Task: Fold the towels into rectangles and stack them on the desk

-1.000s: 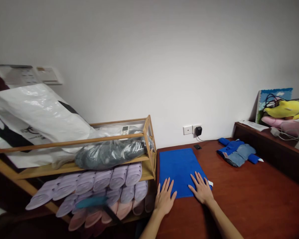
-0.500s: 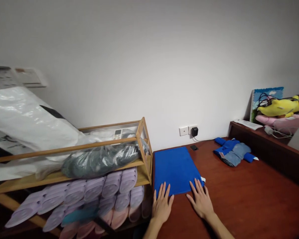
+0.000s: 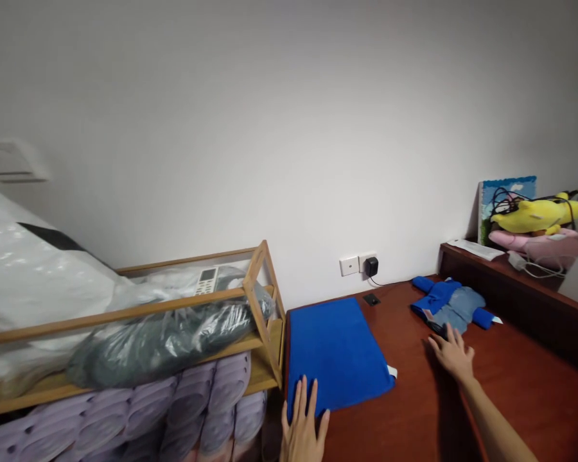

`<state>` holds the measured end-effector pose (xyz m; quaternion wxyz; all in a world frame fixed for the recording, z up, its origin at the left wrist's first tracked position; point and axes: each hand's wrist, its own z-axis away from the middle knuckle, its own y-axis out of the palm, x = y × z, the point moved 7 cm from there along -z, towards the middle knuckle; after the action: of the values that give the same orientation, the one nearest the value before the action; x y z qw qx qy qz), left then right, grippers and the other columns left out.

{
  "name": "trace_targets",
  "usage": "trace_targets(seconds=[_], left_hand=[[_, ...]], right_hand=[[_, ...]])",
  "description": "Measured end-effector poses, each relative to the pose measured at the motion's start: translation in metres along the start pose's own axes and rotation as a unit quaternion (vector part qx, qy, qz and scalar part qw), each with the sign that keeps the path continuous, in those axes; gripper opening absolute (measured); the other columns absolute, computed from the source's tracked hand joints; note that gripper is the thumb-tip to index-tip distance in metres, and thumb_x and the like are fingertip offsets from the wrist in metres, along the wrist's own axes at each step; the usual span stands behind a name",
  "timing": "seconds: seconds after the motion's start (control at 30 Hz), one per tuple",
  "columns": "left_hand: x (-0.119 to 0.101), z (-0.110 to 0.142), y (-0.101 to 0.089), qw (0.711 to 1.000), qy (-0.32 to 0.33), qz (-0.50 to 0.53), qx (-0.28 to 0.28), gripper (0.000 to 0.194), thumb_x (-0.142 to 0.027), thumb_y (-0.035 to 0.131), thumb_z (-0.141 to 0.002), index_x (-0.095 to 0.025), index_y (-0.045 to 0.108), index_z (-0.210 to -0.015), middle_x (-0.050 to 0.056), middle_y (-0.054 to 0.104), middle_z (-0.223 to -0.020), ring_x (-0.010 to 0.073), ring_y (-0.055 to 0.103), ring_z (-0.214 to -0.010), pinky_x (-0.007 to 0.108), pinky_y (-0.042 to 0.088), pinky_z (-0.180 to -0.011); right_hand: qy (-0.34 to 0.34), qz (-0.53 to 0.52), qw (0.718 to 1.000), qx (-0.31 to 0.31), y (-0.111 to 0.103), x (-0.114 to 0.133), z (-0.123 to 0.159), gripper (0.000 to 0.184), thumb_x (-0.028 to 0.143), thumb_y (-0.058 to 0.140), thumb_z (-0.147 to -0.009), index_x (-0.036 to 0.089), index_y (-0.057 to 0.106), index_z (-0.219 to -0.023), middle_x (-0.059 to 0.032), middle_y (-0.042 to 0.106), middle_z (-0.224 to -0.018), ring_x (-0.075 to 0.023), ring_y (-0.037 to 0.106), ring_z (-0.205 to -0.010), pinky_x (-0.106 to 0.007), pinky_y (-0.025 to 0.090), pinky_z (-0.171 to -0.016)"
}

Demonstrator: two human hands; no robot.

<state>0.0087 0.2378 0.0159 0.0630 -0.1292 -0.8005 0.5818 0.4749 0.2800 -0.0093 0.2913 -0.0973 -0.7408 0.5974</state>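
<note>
A blue cloth [image 3: 337, 353] lies flat on the brown tabletop [image 3: 366, 436], with a small white tag at its right edge. My left hand [image 3: 302, 420] is at the cloth's near left corner, fingers spread and stretched over its edge. Farther right, my right hand [image 3: 453, 356] reaches over the tabletop with its fingers apart, holding nothing. It is just in front of a small bundle of blue and grey-blue cloth [image 3: 455, 305]. Whether its fingertips touch the bundle I cannot tell.
At left stands a wooden rack [image 3: 255, 282] holding plastic-wrapped items, a remote [image 3: 206, 280] and several lilac slippers [image 3: 230, 382]. A black plug [image 3: 371, 266] sits in the wall socket. A raised ledge at right carries a yellow plush toy [image 3: 534, 215] and cables.
My right hand has left the blue cloth and moved right to the cloth bundle. My left hand stays at the cloth's near left corner. The view has shifted slightly.
</note>
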Motion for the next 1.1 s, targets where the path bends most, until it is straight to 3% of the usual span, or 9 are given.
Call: trace_targets(seconds=[0.23,0.33,0.47,0.6,0.73,0.8,0.87,0.97,1.1], left_hand=[[0.002,-0.001,0.005,1.000,-0.002,-0.005,0.001,0.054,-0.042,0.032,-0.092,-0.026,0.024,-0.143,0.006,0.023,-0.151,0.0232,0.025,-0.138,0.049,0.028,-0.107],[0.002,-0.001,0.004,1.000,-0.003,-0.006,-0.007,0.053,-0.041,0.032,-0.092,-0.026,0.025,-0.143,0.006,0.024,-0.151,0.0228,0.025,-0.137,0.048,0.028,-0.106],[0.001,0.000,0.003,1.000,-0.004,-0.005,-0.021,0.054,-0.042,0.032,-0.092,-0.024,0.026,-0.143,0.006,0.024,-0.151,0.0232,0.025,-0.137,0.048,0.028,-0.107],[0.001,0.000,0.003,1.000,-0.002,-0.005,-0.029,0.054,-0.042,0.032,-0.092,-0.023,0.028,-0.142,0.007,0.023,-0.151,0.0228,0.024,-0.138,0.048,0.028,-0.106],[-0.003,0.000,0.002,1.000,0.001,-0.001,-0.028,0.054,-0.042,0.031,-0.093,-0.020,0.029,-0.142,0.010,0.023,-0.151,0.0236,0.023,-0.138,0.048,0.027,-0.106],[-0.006,0.000,-0.002,1.000,0.000,0.002,-0.028,0.053,-0.041,0.030,-0.094,-0.019,0.029,-0.142,0.012,0.024,-0.151,0.0238,0.021,-0.139,0.048,0.026,-0.106],[-0.010,0.000,-0.006,1.000,0.002,0.007,-0.027,0.052,-0.040,0.029,-0.094,-0.018,0.031,-0.142,0.012,0.024,-0.151,0.0240,0.021,-0.139,0.048,0.026,-0.105],[-0.012,0.000,-0.015,0.999,0.007,0.019,-0.029,0.050,-0.036,0.029,-0.094,-0.015,0.037,-0.139,0.015,0.027,-0.150,0.0243,0.024,-0.138,0.046,0.027,-0.105],[-0.020,0.012,-0.031,0.997,0.036,0.053,-0.038,0.046,-0.031,0.030,-0.094,-0.013,0.042,-0.136,0.014,0.031,-0.148,0.0232,0.026,-0.137,0.045,0.028,-0.105]], right_hand=[[-0.027,0.023,0.999,0.010,0.010,-0.020,-0.006,0.051,0.047,0.027,-0.085,0.023,0.055,-0.121,-0.0113,0.043,-0.140,-0.0278,0.032,-0.132,-0.065,0.022,-0.100],[-0.010,0.005,1.000,-0.026,-0.020,-0.024,-0.017,0.052,0.044,0.023,-0.086,0.021,0.053,-0.122,-0.0130,0.045,-0.138,-0.0282,0.037,-0.128,-0.063,0.028,-0.096],[0.018,-0.016,0.994,-0.110,-0.088,-0.041,-0.027,0.056,0.044,0.018,-0.087,0.020,0.047,-0.128,-0.0128,0.039,-0.142,-0.0274,0.037,-0.128,-0.056,0.034,-0.093],[-0.093,-0.033,0.973,-0.208,-0.115,-0.030,0.049,0.050,0.050,0.027,-0.088,0.025,0.056,-0.119,-0.0113,0.051,-0.133,-0.0285,0.045,-0.121,-0.053,0.034,-0.093],[-0.248,-0.050,0.966,-0.058,-0.062,0.004,0.186,0.037,0.048,0.039,-0.088,0.028,0.063,-0.108,-0.0085,0.061,-0.122,-0.0240,0.054,-0.113,-0.045,0.036,-0.096],[-0.275,-0.074,0.959,0.005,-0.050,0.016,0.232,0.036,0.048,0.042,-0.087,0.028,0.063,-0.108,-0.0078,0.059,-0.126,-0.0230,0.053,-0.115,-0.041,0.038,-0.096],[-0.267,-0.104,0.957,0.040,-0.056,0.021,0.245,0.035,0.047,0.040,-0.088,0.028,0.064,-0.105,-0.0070,0.063,-0.119,-0.0213,0.056,-0.110,-0.037,0.041,-0.093],[-0.207,-0.116,0.971,0.012,-0.079,0.019,0.223,0.040,0.048,0.034,-0.090,0.027,0.062,-0.110,-0.0074,0.063,-0.118,-0.0212,0.056,-0.108,-0.039,0.041,-0.093],[-0.153,-0.039,0.987,-0.028,-0.072,0.028,0.211,0.057,0.054,0.028,-0.089,0.023,0.043,-0.134,-0.0112,0.039,-0.145,-0.0296,0.034,-0.131,-0.053,0.033,-0.099]])
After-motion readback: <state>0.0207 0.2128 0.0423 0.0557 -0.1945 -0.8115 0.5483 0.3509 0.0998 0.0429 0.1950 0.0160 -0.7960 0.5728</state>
